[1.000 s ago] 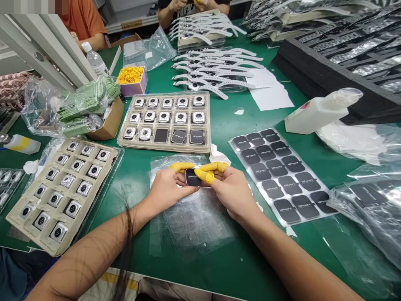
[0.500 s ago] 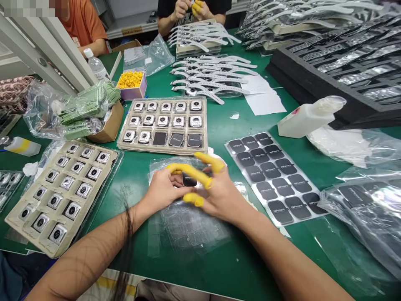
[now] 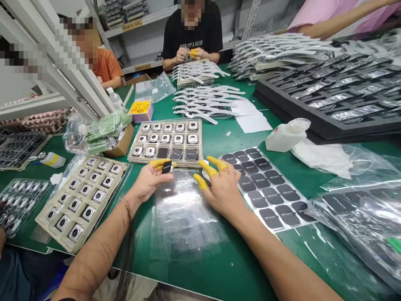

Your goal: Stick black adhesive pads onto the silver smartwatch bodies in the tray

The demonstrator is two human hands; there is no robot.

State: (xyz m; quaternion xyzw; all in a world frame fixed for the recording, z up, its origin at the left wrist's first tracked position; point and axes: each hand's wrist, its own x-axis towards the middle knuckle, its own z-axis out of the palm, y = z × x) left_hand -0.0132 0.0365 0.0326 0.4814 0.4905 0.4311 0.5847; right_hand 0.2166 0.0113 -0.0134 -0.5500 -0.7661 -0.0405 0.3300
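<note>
My left hand (image 3: 150, 177), with a yellow finger cot on, pinches a small watch body (image 3: 167, 167) with a black face, held up near the tray's front edge. To the right, my right hand (image 3: 221, 188) has its yellow-cotted fingers apart, over a crumpled white wipe (image 3: 205, 168); whether they touch it I cannot tell. Beneath and between the hands lies a stack of clear plastic films (image 3: 191, 225). Just beyond is a beige tray (image 3: 166, 164) of watch bodies, several in its front row with dark faces or covers. A sheet of black square stickers (image 3: 260, 180) lies beside my right hand.
Another beige tray (image 3: 59, 240) of watch bodies is at left. A box of yellow finger cots (image 3: 140, 113), white watch straps (image 3: 203, 102), a white bottle (image 3: 286, 136) and a black foam tray (image 3: 291, 113) stand farther back. Plastic bags (image 3: 360, 217) lie at right. Co-workers sit opposite.
My hands have come apart: the left moved left with the watch body, and the right let go and shifted toward the white wipe. The camera view has tilted up.
</note>
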